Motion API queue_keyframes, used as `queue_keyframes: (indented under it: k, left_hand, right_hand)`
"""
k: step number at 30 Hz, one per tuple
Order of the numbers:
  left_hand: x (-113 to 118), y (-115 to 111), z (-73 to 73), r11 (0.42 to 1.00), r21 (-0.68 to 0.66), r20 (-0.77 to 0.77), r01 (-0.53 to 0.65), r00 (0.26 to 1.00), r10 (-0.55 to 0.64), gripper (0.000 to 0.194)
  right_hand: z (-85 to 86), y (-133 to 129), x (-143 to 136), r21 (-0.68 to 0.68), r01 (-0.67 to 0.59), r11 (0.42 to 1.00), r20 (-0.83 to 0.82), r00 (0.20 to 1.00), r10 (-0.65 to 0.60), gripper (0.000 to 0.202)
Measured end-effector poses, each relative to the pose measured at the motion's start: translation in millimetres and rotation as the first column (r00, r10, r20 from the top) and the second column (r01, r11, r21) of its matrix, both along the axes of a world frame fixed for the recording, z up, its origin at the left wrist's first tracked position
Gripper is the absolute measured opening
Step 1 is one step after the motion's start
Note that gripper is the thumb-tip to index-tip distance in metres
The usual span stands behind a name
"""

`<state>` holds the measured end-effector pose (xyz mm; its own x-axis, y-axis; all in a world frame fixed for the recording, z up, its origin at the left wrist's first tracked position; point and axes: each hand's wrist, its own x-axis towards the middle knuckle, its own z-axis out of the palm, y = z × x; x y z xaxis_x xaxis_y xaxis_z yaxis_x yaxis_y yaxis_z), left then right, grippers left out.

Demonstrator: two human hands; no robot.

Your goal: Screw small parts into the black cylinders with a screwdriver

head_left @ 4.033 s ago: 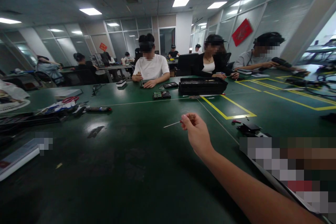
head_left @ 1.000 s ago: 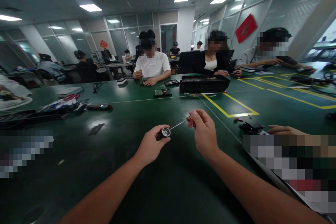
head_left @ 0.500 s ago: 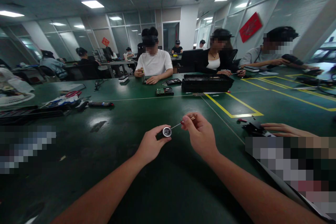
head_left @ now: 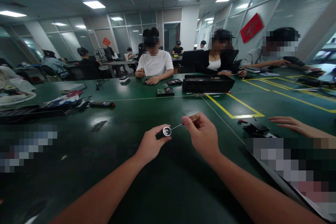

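My left hand (head_left: pixel 152 144) is closed around a small black cylinder (head_left: pixel 166 131) with a bright silver ring at its end, facing me; the kind of object is unclear. In my right hand (head_left: pixel 203 133) is a screwdriver (head_left: pixel 194 117) with an amber-brown handle, gripped between thumb and fingers. Its thin metal shaft points left and down, the tip at the cylinder's ringed end. Whether the tip touches a part inside cannot be made out. Both hands are above the green table (head_left: pixel 126 178).
A co-worker's hand (head_left: pixel 291 125) is at the right, near black parts (head_left: pixel 256 129). Across the table lie a long black housing (head_left: pixel 208 84), a green circuit board (head_left: pixel 165 92) and a dark pen-shaped tool (head_left: pixel 102 104). Red-handled pliers or scissors (head_left: pixel 75 93) lie left among clutter.
The screwdriver handle looks turned a little in my right hand's fingers. My left hand stays almost still. The co-worker's hand at the right has lifted away from the black parts.
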<state>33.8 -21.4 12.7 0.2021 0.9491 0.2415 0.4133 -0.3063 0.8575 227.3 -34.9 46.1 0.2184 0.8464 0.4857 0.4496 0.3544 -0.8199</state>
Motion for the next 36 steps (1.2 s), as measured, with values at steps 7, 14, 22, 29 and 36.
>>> queue_keyframes:
  k: [7, 14, 22, 29, 36]
  left_hand:
    - [-1.9, 1.0, -2.2, 1.000, 0.030, -0.020, 0.009, 1.000, -0.009, 0.042]
    - [-2.9, -0.3, -2.8, 0.999, 0.043, -0.031, 0.026, 0.999, -0.025, 0.043]
    - [-1.9, -0.2, -2.4, 0.997, 0.076, -0.078, 0.026, 0.997, -0.020, 0.042]
    - [-1.9, 1.6, -4.7, 0.995, 0.096, -0.077, 0.014, 0.997, -0.007, 0.041]
    - [-1.2, -1.3, -1.2, 0.995, 0.099, -0.136, 0.015, 0.991, -0.002, 0.040]
  right_hand:
    - [2.2, -1.5, -0.6, -0.008, 0.044, 0.999, 0.055, 0.998, -0.043, 0.039]
    - [3.1, -0.7, 0.5, -0.022, 0.069, 0.997, 0.017, 0.997, -0.069, 0.039]
    - [-0.1, 0.6, 1.0, -0.029, 0.023, 0.999, 0.004, 1.000, -0.023, 0.038]
    - [-5.2, -3.2, 1.7, 0.053, -0.204, 0.978, 0.018, 0.979, 0.203, 0.018]
    - [-0.3, -6.0, 0.6, 0.081, -0.120, 0.989, 0.080, 0.990, 0.114, 0.030]
